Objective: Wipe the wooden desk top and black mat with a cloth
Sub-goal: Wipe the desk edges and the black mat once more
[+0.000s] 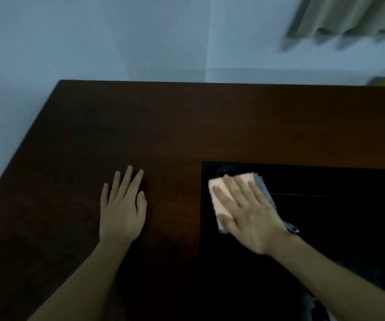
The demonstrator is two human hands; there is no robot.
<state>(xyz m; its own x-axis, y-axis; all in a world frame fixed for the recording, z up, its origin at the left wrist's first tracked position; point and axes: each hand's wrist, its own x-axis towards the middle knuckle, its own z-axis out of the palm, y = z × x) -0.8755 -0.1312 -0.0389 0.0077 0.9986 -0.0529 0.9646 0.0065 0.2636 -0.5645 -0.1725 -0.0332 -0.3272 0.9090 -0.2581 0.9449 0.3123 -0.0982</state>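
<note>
Wiping of the black mat [325,228] is the step in hand, judged from where the cloth lies.

Item: cloth [219,200]. Folded pad, peach-pink face uppermost, a grey textured layer showing along its right edge and at the near corner. Position: on the mat's far-left corner, just inside the mat's left border, flat on the surface.

Item: right hand [247,212]. Fingers straight and slightly spread, palm down, pressing the cloth from above; nothing is curled round or pinched. The hand covers most of the cloth; the pink edge shows beyond the fingertips and to their left.

Item: left hand [122,209]. Flat on the bare wood, fingers extended, holding nothing. It lies well apart from the cloth, left of the mat, apparently bracing.

Item: wooden tabletop [140,123]. Dark brown; the mat occupies its near-right part and runs out of view to the right.

Item: round dark mark or object at the mat's far edge, just beyond the cloth; too dim to identify.

Next move, as a judgement: keep flat downward pressure and sweep the cloth rightward or toward the near edge across the mat, in overlapping passes. How much of the wood has been covered cannot be told.
</note>
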